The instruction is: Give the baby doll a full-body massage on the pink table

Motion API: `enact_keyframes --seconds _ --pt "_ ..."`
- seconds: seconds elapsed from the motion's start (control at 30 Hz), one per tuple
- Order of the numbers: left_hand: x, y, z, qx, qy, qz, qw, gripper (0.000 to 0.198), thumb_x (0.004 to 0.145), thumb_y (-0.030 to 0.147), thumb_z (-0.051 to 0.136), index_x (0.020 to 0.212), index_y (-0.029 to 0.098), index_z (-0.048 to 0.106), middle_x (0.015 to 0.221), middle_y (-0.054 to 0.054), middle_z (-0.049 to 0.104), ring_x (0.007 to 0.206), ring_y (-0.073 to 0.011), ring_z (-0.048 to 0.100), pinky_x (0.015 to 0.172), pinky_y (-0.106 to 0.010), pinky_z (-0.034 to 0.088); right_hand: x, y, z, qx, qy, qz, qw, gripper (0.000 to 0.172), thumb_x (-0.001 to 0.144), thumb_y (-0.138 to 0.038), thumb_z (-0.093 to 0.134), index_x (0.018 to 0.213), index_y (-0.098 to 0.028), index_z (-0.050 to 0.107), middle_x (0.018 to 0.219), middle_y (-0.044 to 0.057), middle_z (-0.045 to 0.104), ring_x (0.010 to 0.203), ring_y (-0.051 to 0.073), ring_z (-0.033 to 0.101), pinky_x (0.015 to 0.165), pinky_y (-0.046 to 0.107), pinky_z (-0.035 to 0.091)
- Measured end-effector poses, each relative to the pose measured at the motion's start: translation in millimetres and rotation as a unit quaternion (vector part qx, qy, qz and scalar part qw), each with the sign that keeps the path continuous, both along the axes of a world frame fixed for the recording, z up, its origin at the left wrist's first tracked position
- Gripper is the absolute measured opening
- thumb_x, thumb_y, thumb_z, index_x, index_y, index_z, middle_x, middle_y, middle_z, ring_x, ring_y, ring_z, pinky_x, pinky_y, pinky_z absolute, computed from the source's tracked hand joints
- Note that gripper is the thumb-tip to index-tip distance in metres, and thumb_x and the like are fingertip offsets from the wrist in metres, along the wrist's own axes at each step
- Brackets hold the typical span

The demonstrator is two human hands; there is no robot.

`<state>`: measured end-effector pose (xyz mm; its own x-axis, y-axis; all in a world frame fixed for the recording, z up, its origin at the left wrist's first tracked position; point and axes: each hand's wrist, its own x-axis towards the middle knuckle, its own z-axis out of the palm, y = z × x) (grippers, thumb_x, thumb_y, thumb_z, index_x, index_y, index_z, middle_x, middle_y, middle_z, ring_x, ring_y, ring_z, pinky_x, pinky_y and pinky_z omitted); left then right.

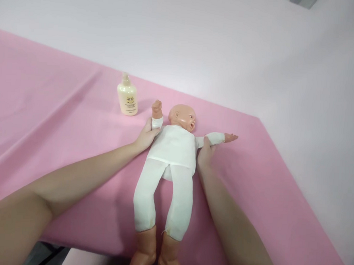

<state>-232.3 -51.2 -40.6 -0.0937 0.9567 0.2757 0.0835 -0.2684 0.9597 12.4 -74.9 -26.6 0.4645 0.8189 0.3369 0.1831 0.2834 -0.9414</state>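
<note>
Doll [173, 148] is lying face-up on the pink surface [45, 111], long axis running roughly near-far: head at the far end, feet hanging off the near edge toward the person. White bodysuit, arms spread out to both sides.

L hand [146, 137] is coming in from the left, grip wrapping the doll's upper arm just below the raised fist, thumb on the sleeve, fingers mostly under it so can't tell how tight. R hand [205, 154] is coming in from the right, closing narrow on the doll's other arm near the shoulder; that arm is sticking out sideways past the fingers, its hand pointing right. Both hands are equally close, one per arm, torso sitting between them.

Bottle [127, 96] w/ pump top is standing upright on the surface, just left of and beyond the doll's raised fist, near the L hand but not touching. Nothing else on the cloth. Plain wall [231, 43] is running behind the far edge. No obstruction btw hands and doll; the bottle is the only thing within knock range on the left side.
</note>
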Motion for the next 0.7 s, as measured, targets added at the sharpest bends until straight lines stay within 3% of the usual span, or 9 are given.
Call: enact_keyframes --seconds 0.07,0.1,0.17,0.23,0.33,0.47,0.7 --pt "0 -2 1.3 0.021 0.025 0.004 0.999 0.047 0.084 0.03 0.058 0.128 0.021 0.046 0.125 -0.008 0.06 0.119 -0.028 0.057 0.102 -0.043 0.048 -1 -3 7.5 0.041 -0.036 -0.024 0.998 0.089 0.091 -0.047 0.048 0.161 -0.034 -0.005 0.17 -0.003 -0.012 0.16 0.014 0.0 0.133 0.043 0.011" --pt "0 -3 2.6 0.037 0.044 0.001 0.998 0.049 0.085 0.03 0.058 0.131 0.021 0.045 0.13 -0.009 0.059 0.123 -0.028 0.055 0.105 -0.043 0.046 -3 -5 10.8 0.058 -0.043 -0.027 0.997 0.089 0.091 -0.047 0.048 0.161 -0.033 -0.005 0.169 -0.003 -0.013 0.16 0.013 -0.001 0.133 0.042 0.011" --pt "0 -6 5.6 0.077 0.086 -0.013 0.993 0.051 0.088 0.031 0.057 0.136 0.02 0.044 0.137 -0.01 0.057 0.129 -0.0279 0.053 0.11 -0.044 0.043 -7 -8 14.6 0.057 -0.032 -0.009 0.998 0.083 0.092 -0.048 0.048 0.161 -0.031 0.005 0.17 0.001 -0.001 0.159 0.015 0.011 0.131 0.043 0.018" --pt "0 -8 8.6 0.119 0.133 -0.033 0.983 0.05 0.087 0.029 0.057 0.135 0.02 0.049 0.137 -0.011 0.059 0.128 -0.0276 0.054 0.112 -0.046 0.041 -11 -10 13.9 0.02 -0.009 0.021 1.0 0.071 0.092 -0.047 0.049 0.155 -0.026 0.025 0.164 0.009 0.027 0.15 0.02 0.035 0.124 0.045 0.033" --pt "1 -9 11.9 0.162 0.188 -0.063 0.967 0.043 0.084 0.023 0.055 0.127 0.02 0.059 0.129 -0.009 0.065 0.122 -0.0265 0.059 0.111 -0.047 0.043 -13 -8 7.9 -0.02 -0.024 0.073 0.997 0.052 0.087 -0.038 0.055 0.135 -0.02 0.051 0.132 0.011 0.061 0.121 0.022 0.059 0.108 0.043 0.048" --pt "0 -8 13.7 0.164 0.203 -0.076 0.962 0.045 0.082 0.02 0.054 0.127 0.02 0.062 0.128 -0.009 0.067 0.121 -0.0254 0.06 0.108 -0.045 0.046 -10 -4 2.1 -0.034 -0.089 0.139 0.986 0.038 0.079 -0.025 0.057 0.116 -0.021 0.067 0.117 0.005 0.069 0.112 0.02 0.061 0.108 0.041 0.047" --pt "0 -8 12.8 0.127 0.188 -0.07 0.971 0.046 0.082 0.021 0.054 0.128 0.019 0.058 0.132 -0.009 0.065 0.123 -0.0251 0.059 0.11 -0.044 0.044 -13 -6 5.3 -0.044 -0.055 0.125 0.99 0.04 0.077 -0.025 0.057 0.116 -0.021 0.066 0.117 0.005 0.069 0.112 0.019 0.062 0.108 0.042 0.047"
